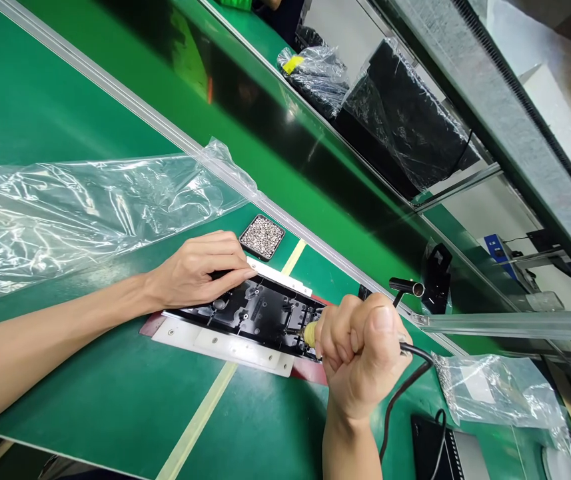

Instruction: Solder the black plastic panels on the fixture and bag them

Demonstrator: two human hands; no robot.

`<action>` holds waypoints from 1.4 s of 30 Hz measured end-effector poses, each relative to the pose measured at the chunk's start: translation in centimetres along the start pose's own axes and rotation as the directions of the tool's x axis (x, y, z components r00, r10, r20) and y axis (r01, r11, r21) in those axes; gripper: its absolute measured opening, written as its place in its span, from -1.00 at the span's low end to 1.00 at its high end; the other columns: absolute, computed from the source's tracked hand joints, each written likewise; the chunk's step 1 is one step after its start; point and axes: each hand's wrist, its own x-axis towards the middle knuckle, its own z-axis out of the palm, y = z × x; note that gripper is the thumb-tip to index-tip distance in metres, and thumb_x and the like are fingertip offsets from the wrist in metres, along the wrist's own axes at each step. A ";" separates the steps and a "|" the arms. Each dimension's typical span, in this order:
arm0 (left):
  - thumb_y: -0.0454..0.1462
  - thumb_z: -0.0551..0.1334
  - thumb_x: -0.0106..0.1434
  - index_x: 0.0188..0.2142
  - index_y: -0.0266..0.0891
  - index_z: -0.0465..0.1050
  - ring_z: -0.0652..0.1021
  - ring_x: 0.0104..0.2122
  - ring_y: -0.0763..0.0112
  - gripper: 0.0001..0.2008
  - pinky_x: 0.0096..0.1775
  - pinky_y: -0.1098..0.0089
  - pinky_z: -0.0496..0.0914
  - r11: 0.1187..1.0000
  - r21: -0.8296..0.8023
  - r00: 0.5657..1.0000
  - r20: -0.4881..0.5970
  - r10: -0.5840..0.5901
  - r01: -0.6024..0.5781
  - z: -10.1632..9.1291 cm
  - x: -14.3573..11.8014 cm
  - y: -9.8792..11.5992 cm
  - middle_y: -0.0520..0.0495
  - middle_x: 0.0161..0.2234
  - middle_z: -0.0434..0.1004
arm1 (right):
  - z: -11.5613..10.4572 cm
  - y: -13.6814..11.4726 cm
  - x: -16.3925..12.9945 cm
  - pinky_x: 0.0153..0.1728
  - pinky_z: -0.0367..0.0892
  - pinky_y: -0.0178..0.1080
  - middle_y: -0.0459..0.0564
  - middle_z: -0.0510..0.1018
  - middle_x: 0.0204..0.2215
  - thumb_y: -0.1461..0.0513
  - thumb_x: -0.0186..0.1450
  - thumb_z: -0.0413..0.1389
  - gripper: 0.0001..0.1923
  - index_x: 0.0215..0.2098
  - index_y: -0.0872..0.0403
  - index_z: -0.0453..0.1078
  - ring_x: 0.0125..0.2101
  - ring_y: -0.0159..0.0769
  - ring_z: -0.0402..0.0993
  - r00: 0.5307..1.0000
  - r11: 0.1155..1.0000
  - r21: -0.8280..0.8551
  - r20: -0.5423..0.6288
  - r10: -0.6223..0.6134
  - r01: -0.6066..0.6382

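Green matting is covering the workbench [90,393] that we are working at, with a pale tape stripe running across it and an aluminium rail [130,107] dividing it from a glossy green conveyor strip beyond.

From the head camera, we are pressing our left hand [198,270] palm down on the far left end of a long black moulded plastic panel [260,313], fingers pressed together and lying flat, the fingertips touching a white strip along the panel's far edge. That panel is sitting on a white flat fixture plate [220,343] with a red underlay showing at its ends, near the middle of the bench, between our 2 hands.

We are gripping a corded electric screwdriver with a yellowish nose [310,333] in our right hand [362,353], all fingers curled tight around the barrel in a fist and the thumb lying on top. Its tip is meeting the right end of the panel, though we cannot tell exactly which hole it is touching. A black cable [405,387] is trailing from the tool toward us.

Just beyond the left hand, a small black square tray of silver screws [262,236] is sitting beside the rail. A large crumpled clear plastic bag [80,207] is lying on the bench to the left, and a smaller clear bag [495,390] is lying to the right. Black items wrapped in plastic film [400,127] are resting on the far side.
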 end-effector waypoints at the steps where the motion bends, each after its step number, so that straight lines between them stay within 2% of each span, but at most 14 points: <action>1: -0.43 0.36 0.37 -0.23 -0.24 0.56 0.58 -0.30 0.36 -0.92 -0.17 0.26 0.48 1.000 0.000 1.000 0.002 0.001 -0.001 0.0 0.0 0.0 -0.03 -0.31 0.63 | 0.0 0.0 0.0 -0.74 0.03 -0.48 -0.28 0.04 -0.73 0.14 0.49 0.07 -0.48 -0.58 0.06 0.02 -0.76 -0.59 -0.07 1.000 1.000 0.001 0.001 0.000 0.000; 19: -0.44 0.37 0.37 -0.23 -0.26 0.55 0.55 -0.30 0.38 -0.92 -0.18 0.25 0.46 1.000 0.012 1.000 -0.003 0.017 -0.017 0.1 0.0 0.0 -0.03 -0.33 0.62 | 0.1 0.1 0.0 -0.76 0.01 -0.49 -0.29 0.03 -0.74 0.15 0.48 0.05 -0.49 -0.59 0.06 0.02 -0.76 -0.59 -0.11 0.999 0.999 0.024 -0.019 0.026 -0.025; 35: -0.38 0.34 0.41 -0.26 -0.23 0.59 0.58 -0.31 0.37 -0.92 -0.17 0.26 0.46 1.000 0.003 1.000 -0.009 -0.016 0.016 0.1 0.2 0.1 -0.03 -0.34 0.64 | 0.0 0.1 0.2 -0.75 0.04 -0.49 -0.29 0.03 -0.74 0.15 0.47 0.05 -0.49 -0.60 0.06 0.02 -0.77 -0.59 -0.09 1.000 1.000 0.015 -0.024 0.012 -0.011; 42: -0.36 0.34 0.42 -0.25 -0.23 0.57 0.58 -0.29 0.36 -0.93 -0.16 0.25 0.47 1.000 0.026 1.000 0.004 -0.015 0.014 0.1 0.0 0.0 -0.04 -0.32 0.64 | 0.0 0.2 0.0 -0.75 0.00 -0.48 -0.27 0.03 -0.74 0.18 0.48 0.04 -0.51 -0.59 0.06 0.04 -0.76 -0.58 -0.10 1.000 1.000 0.031 -0.019 0.005 -0.005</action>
